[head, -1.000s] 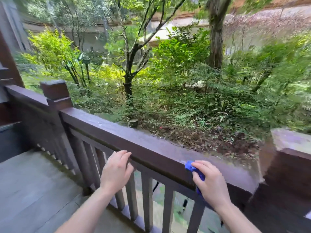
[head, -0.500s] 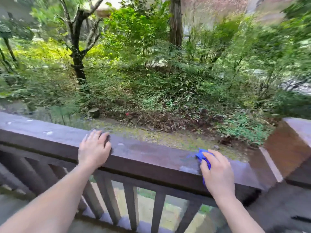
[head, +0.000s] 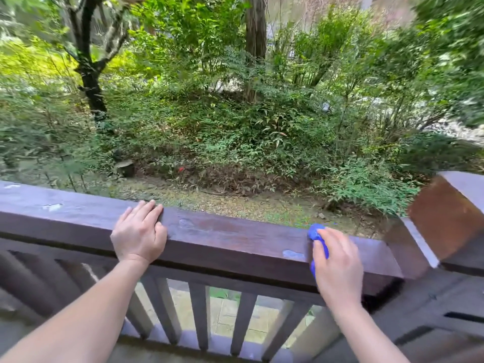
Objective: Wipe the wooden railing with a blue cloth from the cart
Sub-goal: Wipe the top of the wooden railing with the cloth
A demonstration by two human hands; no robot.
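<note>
The dark wooden railing [head: 230,239] runs across the lower half of the head view, its flat top rail damp in patches. My right hand [head: 337,265] presses a bunched blue cloth [head: 317,237] onto the top rail near its right end; only the cloth's left edge shows past my fingers. My left hand [head: 140,233] lies flat on the rail to the left, fingers over the far edge, holding nothing. The cart is out of view.
A thick square post [head: 450,213] ends the rail on the right. Vertical balusters [head: 199,315] stand below the rail. Beyond it lie a strip of bare ground, dense shrubs and tree trunks [head: 90,82].
The view has swung right along the rail. My left hand moved from the rail's side up onto its top. My right hand carried the cloth rightward toward the post.
</note>
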